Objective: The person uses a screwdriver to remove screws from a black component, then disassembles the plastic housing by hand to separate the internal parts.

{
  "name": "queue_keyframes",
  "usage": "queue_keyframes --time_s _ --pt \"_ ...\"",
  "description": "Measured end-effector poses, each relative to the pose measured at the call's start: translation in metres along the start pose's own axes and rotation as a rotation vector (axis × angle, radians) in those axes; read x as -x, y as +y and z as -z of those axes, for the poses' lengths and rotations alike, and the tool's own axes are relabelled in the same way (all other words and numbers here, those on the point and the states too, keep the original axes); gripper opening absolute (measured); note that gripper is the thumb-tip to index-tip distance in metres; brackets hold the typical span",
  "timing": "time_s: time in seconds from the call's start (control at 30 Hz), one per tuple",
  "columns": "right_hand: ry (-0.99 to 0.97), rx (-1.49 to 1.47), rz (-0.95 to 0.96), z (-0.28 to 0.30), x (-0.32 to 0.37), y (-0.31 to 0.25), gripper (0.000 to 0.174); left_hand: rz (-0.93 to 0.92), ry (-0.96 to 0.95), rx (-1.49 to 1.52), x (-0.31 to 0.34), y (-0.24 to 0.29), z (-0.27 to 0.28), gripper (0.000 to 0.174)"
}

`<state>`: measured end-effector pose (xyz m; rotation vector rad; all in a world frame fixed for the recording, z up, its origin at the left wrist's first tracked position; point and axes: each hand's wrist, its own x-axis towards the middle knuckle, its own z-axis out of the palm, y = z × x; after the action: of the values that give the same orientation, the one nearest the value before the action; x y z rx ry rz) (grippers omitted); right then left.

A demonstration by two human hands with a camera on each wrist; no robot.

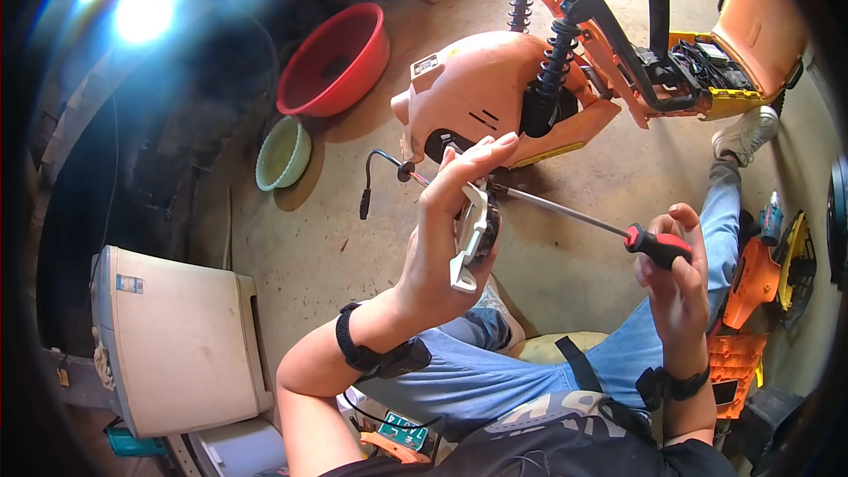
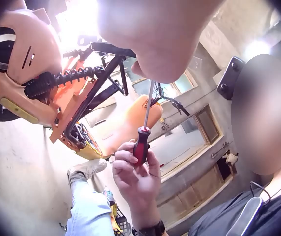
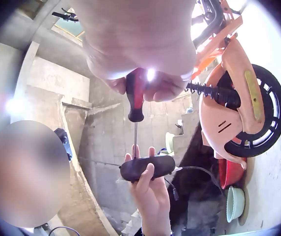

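Note:
My left hand holds up a black oval housing with a white plastic edge, its thumb across the dark face in the right wrist view. A cable leads off from the housing's end. In my right hand is a screwdriver with a red and black handle, gripped between the thumb and fingers. Its long metal shaft points at the housing, and the tip reaches the dark side. The tip itself is partly hidden by the left hand in the left wrist view.
An orange scooter with exposed shock absorbers stands ahead, near a red basin and a pale green basin. A white cabinet is at the left. Orange panels and a power drill lie at the right.

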<state>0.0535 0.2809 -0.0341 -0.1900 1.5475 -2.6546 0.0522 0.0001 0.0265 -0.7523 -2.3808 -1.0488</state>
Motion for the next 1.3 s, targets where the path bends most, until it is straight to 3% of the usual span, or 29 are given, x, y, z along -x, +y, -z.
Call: queue_keyframes --time_s 0.07,0.13,0.17,0.23,0.27,0.33,0.43,0.57,0.63,0.67,0.73,0.77,0.83,0.93,1.07,1.13,1.23,1.3 --pt "0.014 0.024 0.009 0.01 0.001 -0.001 0.072 -0.007 -0.018 0.005 -0.001 0.0 -0.001 0.06" --pt "-0.023 -0.008 -0.219 0.027 0.003 -0.003 0.075 -0.015 -0.023 0.01 0.0 0.001 -0.002 0.06" --pt "-0.022 -0.008 -0.219 0.034 0.003 -0.002 0.075 -0.022 -0.027 0.015 0.001 0.001 -0.003 0.06" --pt "-0.163 -0.245 -0.334 0.042 0.001 0.0 0.076 -0.025 -0.023 0.006 0.0 0.002 -0.002 0.06" --pt "-0.164 -0.245 -0.335 0.037 0.002 0.0 0.076 -0.027 -0.017 -0.005 0.0 0.002 -0.002 0.06" --pt "-0.044 0.007 -0.147 0.01 0.001 -0.002 0.074 -0.015 -0.006 0.004 0.0 0.001 -0.001 0.06" --pt "-0.055 0.001 -0.02 0.001 0.001 -0.001 0.073 0.001 0.004 0.014 0.0 0.0 0.0 0.061" --pt "-0.03 0.061 -0.051 0.02 0.004 0.0 0.074 -0.016 -0.017 0.018 -0.001 0.002 -0.001 0.061" --pt "0.009 -0.093 -0.295 0.03 0.006 -0.002 0.076 -0.021 -0.022 0.035 0.0 0.002 -0.004 0.062" --pt "0.01 -0.093 -0.296 0.037 0.006 0.0 0.076 -0.026 -0.028 0.052 0.001 0.003 -0.005 0.062" --pt "-0.161 -0.282 -0.348 0.044 0.004 0.004 0.075 -0.019 -0.031 0.047 0.001 0.004 -0.004 0.062" --pt "-0.163 -0.283 -0.35 0.039 0.005 0.005 0.075 -0.011 -0.028 0.037 0.001 0.004 -0.002 0.062" --pt "-0.081 -0.017 -0.131 0.014 0.004 0.001 0.073 -0.004 -0.024 0.025 0.0 0.003 -0.001 0.062" --pt "-0.087 -0.012 -0.031 0.004 0.003 -0.002 0.073 -0.014 0.009 0.09 -0.001 0.001 -0.002 0.062" --pt "-0.052 0.002 -0.082 0.018 0.006 -0.002 0.072 -0.004 -0.019 0.052 0.001 0.002 -0.002 0.062" --pt "-0.024 -0.137 -0.272 0.031 0.008 0.002 0.071 -0.004 -0.036 0.037 0.002 0.002 -0.003 0.062" --pt "-0.125 -0.279 -0.304 0.041 0.005 0.007 0.071 -0.016 -0.037 0.054 0.002 0.003 -0.005 0.062" --pt "-0.115 -0.167 -0.232 0.026 0.003 0.004 0.072 -0.006 -0.026 0.035 0.002 0.002 -0.002 0.063"
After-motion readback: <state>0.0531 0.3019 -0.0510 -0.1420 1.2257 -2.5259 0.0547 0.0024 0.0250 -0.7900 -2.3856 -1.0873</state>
